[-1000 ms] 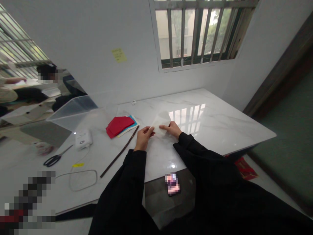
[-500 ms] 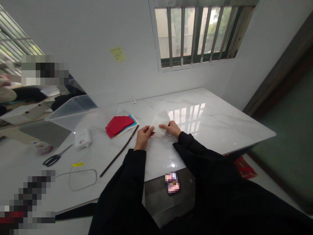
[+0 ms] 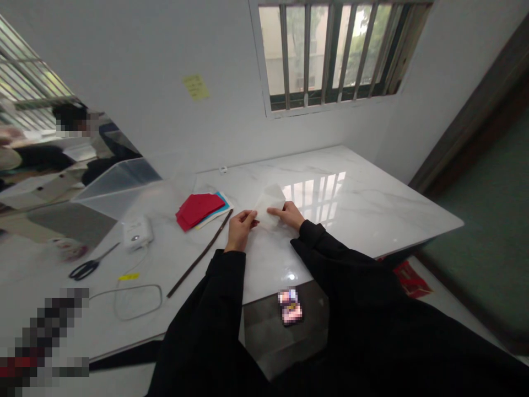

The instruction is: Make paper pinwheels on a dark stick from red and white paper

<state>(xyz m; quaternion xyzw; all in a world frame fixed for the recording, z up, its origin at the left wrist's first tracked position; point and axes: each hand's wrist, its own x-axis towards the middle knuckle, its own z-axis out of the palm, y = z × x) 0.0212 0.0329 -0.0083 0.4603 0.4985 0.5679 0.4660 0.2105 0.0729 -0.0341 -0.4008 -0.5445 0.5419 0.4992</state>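
Note:
A thin, pale, translucent sheet (image 3: 271, 197) is held up between both hands above the white marbled table (image 3: 372, 204). My left hand (image 3: 241, 229) pinches its left edge between thumb and fingers. On the opposite side, my right hand (image 3: 290, 215) grips it, thumb lying across the front and the other fingers behind. Whether the sheet is paper or plastic film, I cannot tell. Left of my left hand lie a dark thin stick (image 3: 202, 253) and a pile of red sheets (image 3: 200, 209), with blue and cream sheets showing beneath.
Black-handled scissors (image 3: 91, 268), a white device (image 3: 137, 234) and a looped cable (image 3: 159, 300) with a yellow tag lie to the left. A clear panel (image 3: 119, 184) stands behind them. Barred window (image 3: 330, 55) above; a person (image 3: 74, 118) is far left.
The whole view has shifted slightly, with things appearing a little higher and further left. Both hands keep the same hold on the sheet.

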